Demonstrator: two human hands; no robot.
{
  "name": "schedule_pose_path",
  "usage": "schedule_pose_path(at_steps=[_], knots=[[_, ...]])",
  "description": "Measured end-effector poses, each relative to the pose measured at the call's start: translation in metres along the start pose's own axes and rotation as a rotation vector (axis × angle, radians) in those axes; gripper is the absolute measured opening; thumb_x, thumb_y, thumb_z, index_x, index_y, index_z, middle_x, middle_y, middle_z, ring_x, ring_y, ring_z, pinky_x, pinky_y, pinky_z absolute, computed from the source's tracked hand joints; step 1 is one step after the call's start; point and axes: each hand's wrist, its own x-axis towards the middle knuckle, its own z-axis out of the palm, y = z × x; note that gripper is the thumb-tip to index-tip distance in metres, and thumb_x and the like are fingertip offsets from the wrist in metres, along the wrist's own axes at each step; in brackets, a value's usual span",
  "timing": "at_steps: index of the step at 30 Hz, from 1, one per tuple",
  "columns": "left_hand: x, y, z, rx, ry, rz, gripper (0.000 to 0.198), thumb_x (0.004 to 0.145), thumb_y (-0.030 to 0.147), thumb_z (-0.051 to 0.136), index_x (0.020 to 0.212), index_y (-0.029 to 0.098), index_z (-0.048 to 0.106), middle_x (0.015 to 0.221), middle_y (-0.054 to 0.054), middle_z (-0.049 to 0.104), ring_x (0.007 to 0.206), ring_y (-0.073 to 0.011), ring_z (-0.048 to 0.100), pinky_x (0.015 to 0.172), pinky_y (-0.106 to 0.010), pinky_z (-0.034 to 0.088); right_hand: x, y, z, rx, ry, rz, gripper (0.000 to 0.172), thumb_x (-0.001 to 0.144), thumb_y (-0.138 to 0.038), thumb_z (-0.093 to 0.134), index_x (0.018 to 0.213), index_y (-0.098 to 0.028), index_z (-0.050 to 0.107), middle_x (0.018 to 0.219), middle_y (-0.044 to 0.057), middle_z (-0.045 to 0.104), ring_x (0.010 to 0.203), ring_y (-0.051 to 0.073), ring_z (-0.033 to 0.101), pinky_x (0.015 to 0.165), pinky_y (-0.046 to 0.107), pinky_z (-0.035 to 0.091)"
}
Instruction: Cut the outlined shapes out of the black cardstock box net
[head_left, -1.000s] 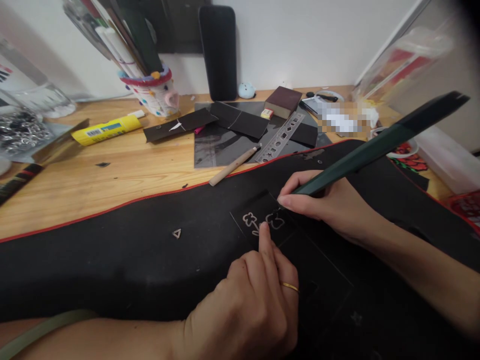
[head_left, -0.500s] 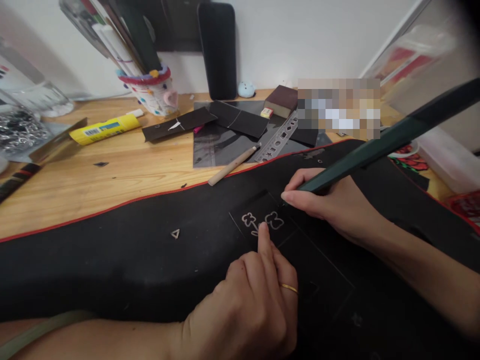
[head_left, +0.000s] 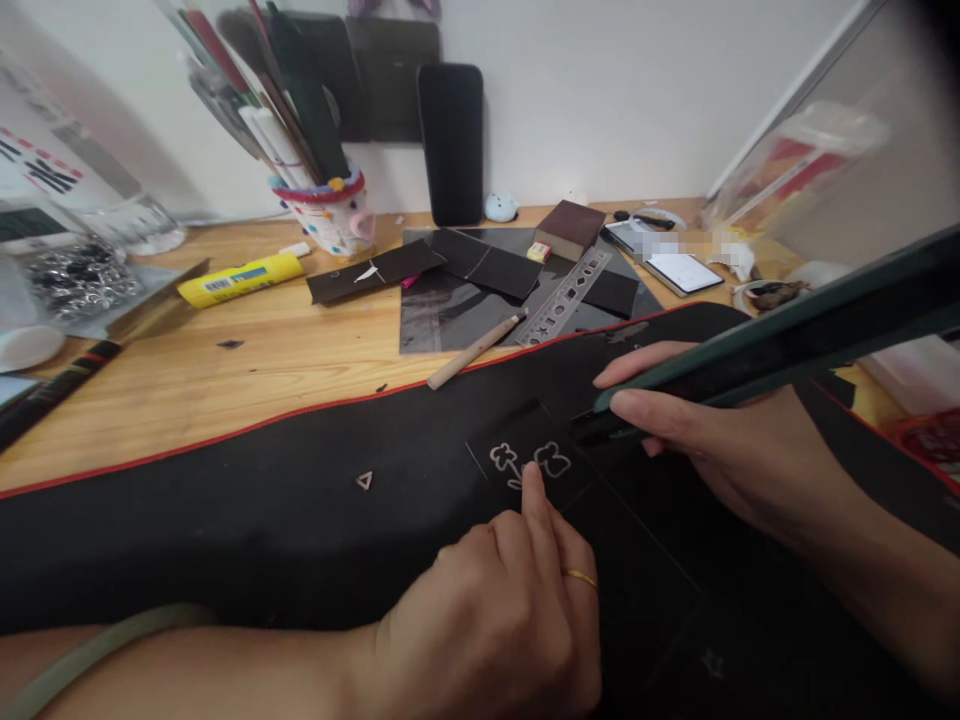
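My left hand (head_left: pixel 502 610) rests with its index fingertip on a small black card (head_left: pixel 536 425) and the other fingers curled under. Two pale flower outlines show on this card, one on each side of the fingertip. A long dark green tool (head_left: pixel 757 350) is gripped between the thumb and fingers of my right hand (head_left: pixel 697 430). Its dark tip points down at the card's right edge; I cannot tell whether they touch. Beneath lies a black mat (head_left: pixel 247 500) with a red edge. A small pale triangle outline (head_left: pixel 364 481) is to the left.
Behind the mat lie a wooden-handled tool (head_left: pixel 469 357), a stencil ruler (head_left: pixel 559 300), black strips (head_left: pixel 375 274) and a yellow tube (head_left: pixel 241 279). A decorated pen cup (head_left: pixel 330 220) and an upright phone (head_left: pixel 451 150) stand at the back, with another phone (head_left: pixel 667 262) lying at right.
My right hand has shifted slightly right and down and turned the green tool, showing more of its side. My left fingertip stays on the card. The whole view has tilted up slightly.
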Motion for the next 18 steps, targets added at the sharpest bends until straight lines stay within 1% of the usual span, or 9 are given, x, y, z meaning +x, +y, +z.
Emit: schedule_pose_path(at_steps=[2,3,4,6,8,10,13,16,18], knots=[[0.006,-0.019,0.002,-0.197,-0.009,-0.060,0.018,0.077,0.009,0.044,0.085,0.008,0.060,0.073,-0.009,0.064,0.048,-0.0120,0.051,0.038,-0.020,0.037,-0.001,-0.002,-0.002,-0.035,0.027,-0.013,0.019,0.059,-0.035,0.071,0.071,-0.023,0.065,0.061,-0.002,0.058,0.046,0.009,0.047,0.040,0.022,0.035],[0.009,-0.030,0.004,-0.308,-0.040,-0.115,0.015,0.078,0.010,0.045,0.078,0.011,0.059,0.065,-0.004,0.060,0.051,-0.0125,0.051,0.042,-0.022,0.040,-0.001,-0.003,-0.003,-0.074,0.048,-0.027,0.019,0.059,-0.035,0.071,0.072,-0.023,0.064,0.061,-0.002,0.058,0.047,0.009,0.048,0.040,0.022,0.034],[0.012,-0.042,0.006,-0.400,-0.040,-0.195,0.014,0.080,0.011,0.044,0.078,0.013,0.058,0.067,-0.002,0.059,0.059,-0.0134,0.053,0.050,-0.024,0.044,-0.001,-0.004,-0.004,-0.130,0.073,-0.043,0.018,0.060,-0.034,0.071,0.072,-0.024,0.064,0.061,-0.002,0.058,0.047,0.010,0.048,0.040,0.023,0.034],[0.018,-0.062,0.014,-0.538,-0.004,-0.344,0.013,0.083,0.017,0.047,0.090,0.014,0.057,0.081,-0.003,0.058,0.078,-0.0156,0.054,0.067,-0.029,0.046,-0.002,-0.007,-0.006,-0.264,0.125,-0.078,0.015,0.062,-0.032,0.070,0.072,-0.024,0.063,0.061,-0.002,0.057,0.049,0.011,0.049,0.041,0.024,0.033],[0.022,-0.075,0.023,-0.661,-0.013,-0.361,0.021,0.082,0.021,0.049,0.103,0.016,0.053,0.098,-0.004,0.055,0.093,-0.0167,0.051,0.078,-0.030,0.043,-0.003,-0.012,-0.007,-0.377,0.155,-0.113,0.011,0.064,-0.031,0.069,0.071,-0.025,0.063,0.062,-0.002,0.057,0.052,0.012,0.051,0.044,0.024,0.034],[0.025,-0.081,0.032,-0.755,-0.044,-0.308,0.027,0.080,0.024,0.053,0.107,0.018,0.052,0.104,-0.004,0.052,0.100,-0.0175,0.047,0.083,-0.030,0.039,-0.003,-0.016,-0.007,-0.419,0.158,-0.126,0.012,0.064,-0.032,0.068,0.072,-0.024,0.063,0.063,-0.002,0.058,0.053,0.012,0.051,0.046,0.024,0.036],[0.028,-0.085,0.038,-0.841,-0.110,-0.273,0.027,0.076,0.025,0.059,0.102,0.020,0.056,0.097,-0.003,0.054,0.094,-0.0173,0.049,0.079,-0.028,0.038,-0.003,-0.019,-0.005,-0.344,0.088,-0.056,0.022,0.062,-0.037,0.068,0.078,-0.023,0.062,0.059,-0.003,0.056,0.045,0.009,0.046,0.040,0.022,0.034],[0.028,-0.087,0.037,-0.924,-0.217,-0.337,0.019,0.073,0.025,0.059,0.091,0.019,0.059,0.077,0.000,0.055,0.075,-0.0142,0.050,0.063,-0.024,0.036,-0.004,-0.020,0.000,-0.233,-0.022,0.038,0.025,0.064,-0.039,0.066,0.081,-0.022,0.060,0.051,-0.004,0.051,0.039,0.007,0.040,0.033,0.018,0.028],[0.025,-0.089,0.034,-0.970,-0.274,-0.380,0.013,0.072,0.024,0.058,0.084,0.018,0.058,0.067,0.002,0.054,0.065,-0.0119,0.048,0.057,-0.022,0.033,-0.005,-0.020,0.003,-0.218,-0.080,0.063,0.023,0.065,-0.036,0.064,0.082,-0.021,0.059,0.049,-0.005,0.049,0.039,0.007,0.041,0.033,0.017,0.029]])
